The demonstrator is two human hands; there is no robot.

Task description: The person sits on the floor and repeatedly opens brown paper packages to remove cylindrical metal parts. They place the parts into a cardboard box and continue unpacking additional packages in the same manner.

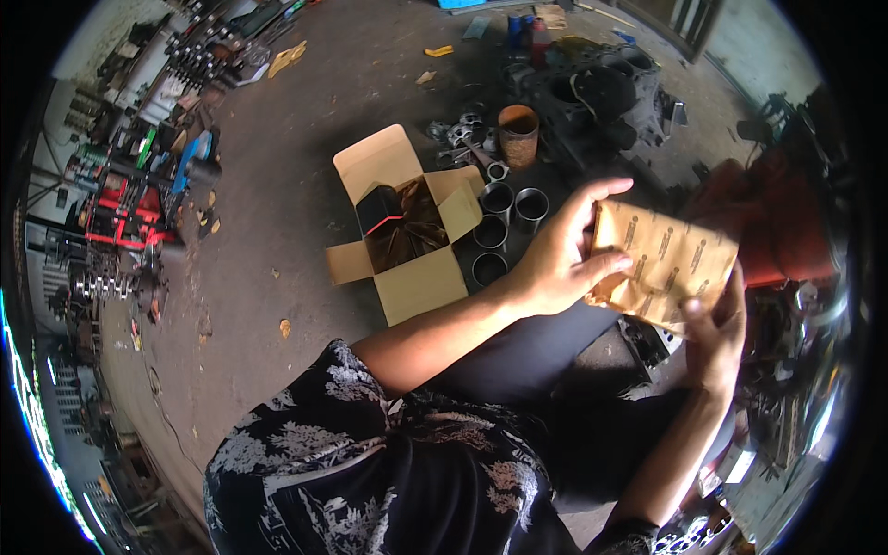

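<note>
Between my two hands is a packet wrapped in brown printed paper (671, 264), held up over my lap. My left hand (564, 250) grips its left end, thumb lying on the front face. On the lower right edge, my right hand (717, 333) closes round the packet with its thumb on the paper. What the paper encloses is hidden. Left of my hands an open cardboard box (421, 294) rests on the floor, flaps folded out. Inside it lie crumpled brown wrapping (416, 227) and a black piece with a red stripe (377, 211).
Several metal cylinder sleeves (531, 205) stand beside the box, with a rusty cylinder (518, 139) beyond them. A dark engine block (592, 102) sits at the far right. A red object (786, 222) is right of my hands. Crankshafts (102, 285) and other parts line the left wall.
</note>
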